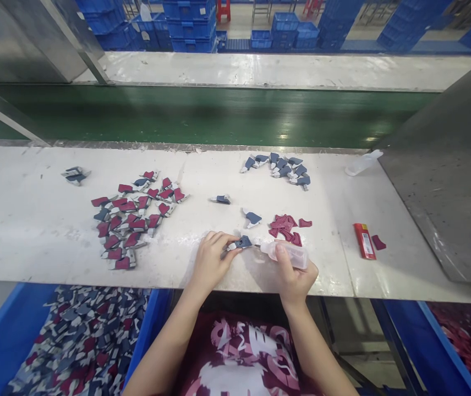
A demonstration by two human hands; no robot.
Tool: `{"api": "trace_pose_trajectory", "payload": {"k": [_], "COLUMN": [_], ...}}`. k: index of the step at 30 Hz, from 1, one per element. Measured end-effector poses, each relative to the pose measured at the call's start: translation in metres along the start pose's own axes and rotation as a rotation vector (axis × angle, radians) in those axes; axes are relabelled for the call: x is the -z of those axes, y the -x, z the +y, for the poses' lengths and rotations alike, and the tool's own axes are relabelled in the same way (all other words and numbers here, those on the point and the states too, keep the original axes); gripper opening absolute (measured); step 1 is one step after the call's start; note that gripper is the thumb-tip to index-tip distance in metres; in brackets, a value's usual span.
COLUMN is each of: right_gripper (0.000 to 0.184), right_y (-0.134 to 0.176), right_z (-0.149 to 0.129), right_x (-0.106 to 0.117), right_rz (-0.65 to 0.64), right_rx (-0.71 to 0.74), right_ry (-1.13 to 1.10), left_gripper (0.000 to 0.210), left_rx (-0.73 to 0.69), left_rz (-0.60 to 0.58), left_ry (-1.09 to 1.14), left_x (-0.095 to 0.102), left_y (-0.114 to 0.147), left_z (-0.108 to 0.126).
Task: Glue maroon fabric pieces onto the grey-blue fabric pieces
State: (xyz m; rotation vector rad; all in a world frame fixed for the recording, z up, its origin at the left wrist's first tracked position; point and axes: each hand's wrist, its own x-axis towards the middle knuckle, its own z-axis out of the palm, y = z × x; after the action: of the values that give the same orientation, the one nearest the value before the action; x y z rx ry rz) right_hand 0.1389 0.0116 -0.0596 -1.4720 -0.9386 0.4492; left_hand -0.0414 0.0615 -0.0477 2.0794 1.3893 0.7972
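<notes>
Head cam: L hand (pixel 212 258) pinches small blue-grey part (pixel 244 241), prob. light & stiff, best held by its edges, while R hand (pixel 298 279) grips plastic bottle (pixel 297 255), prob. soft.

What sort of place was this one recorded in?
Probably a factory assembly line: what looks like a green conveyor belt runs behind the white worktop, blue crates stand stacked beyond it, and a blue bin at lower left holds many similar small parts.
</notes>
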Motion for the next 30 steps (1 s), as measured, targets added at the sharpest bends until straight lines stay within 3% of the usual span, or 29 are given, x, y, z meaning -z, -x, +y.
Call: {"api": "trace_pose_trajectory", "payload": {"k": [13,30], "right_gripper": [0.029,0.030], "right_y": [0.000,-0.001], "right_z": [0.000,-0.010], "right_x": [0.002,-0.007], "right_rz": [0.015,-0.119], "right_rx": [-0.045,-0.089], "right_ry": [0.039,0.025], "left_gripper": [0.012,0.016], "left_rx": [-0.002,0.006], "left_rz": [-0.006,-0.010], "left_ry": [0.002,-0.003], "left_x": [0.000,-0.001], "left_y": [0.000,0.000], "left_z": [0.000,-0.001]}}
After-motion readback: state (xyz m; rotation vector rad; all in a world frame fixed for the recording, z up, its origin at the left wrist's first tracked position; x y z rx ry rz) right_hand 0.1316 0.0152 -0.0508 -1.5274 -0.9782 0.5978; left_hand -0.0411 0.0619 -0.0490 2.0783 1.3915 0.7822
